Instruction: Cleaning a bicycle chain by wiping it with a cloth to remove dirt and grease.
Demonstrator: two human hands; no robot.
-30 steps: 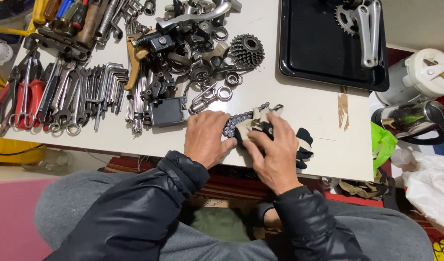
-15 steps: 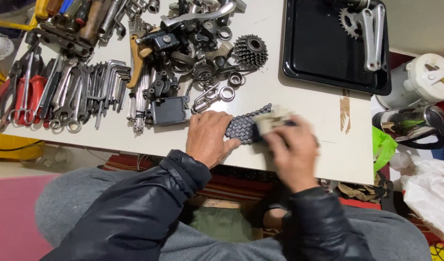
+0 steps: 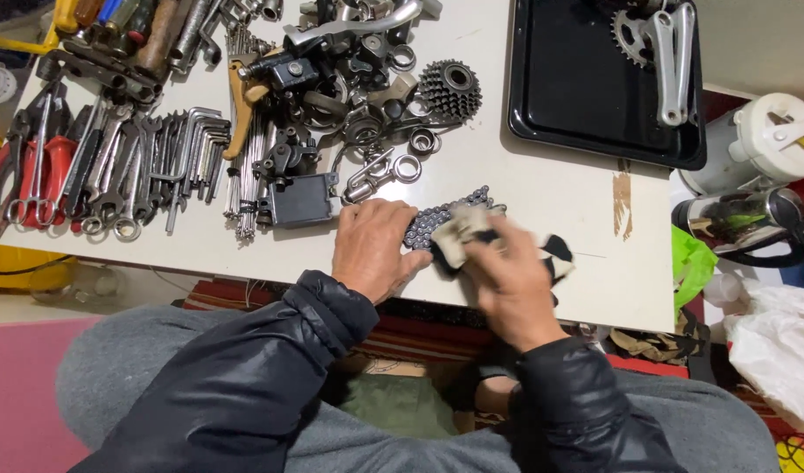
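Right at the near edge of the white table [image 3: 542, 188], both hands are down on a bundled bicycle chain [image 3: 437, 219], dark grey, knobbly, its links folded into a tight wad. Left hand [image 3: 373, 248] lies flat, palm down, fingers spread and pressing the chain's left end to the tabletop. Right hand [image 3: 507, 280] is closed round a crumpled rag [image 3: 459, 236], pale cream with dark patches, pushed against the chain's right side; the hand is blurred, so the exact finger hold is hard to read. More of that cloth pokes out beyond the right hand's knuckles.

Just ahead of the left hand sits a small dark boxy metal part [image 3: 299, 203], matt and square-cornered, and beside it a shiny snap hook with rings [image 3: 377, 172]. Further ahead, a toothed sprocket cluster [image 3: 449, 88], stepped and grimy. Far out to the left of the left hand, a row of steel spanners and hex keys [image 3: 148, 158], then red-handled pliers [image 3: 43, 166].

Ahead and right of the right hand, a glossy black tray [image 3: 577, 96] carries a silver crank arm [image 3: 673, 61]. Off to the right of the right hand, a white plastic jug [image 3: 761, 140], a chrome kettle [image 3: 739, 223], a bright green bag [image 3: 693, 263] and a crinkled white plastic bag [image 3: 779, 350]
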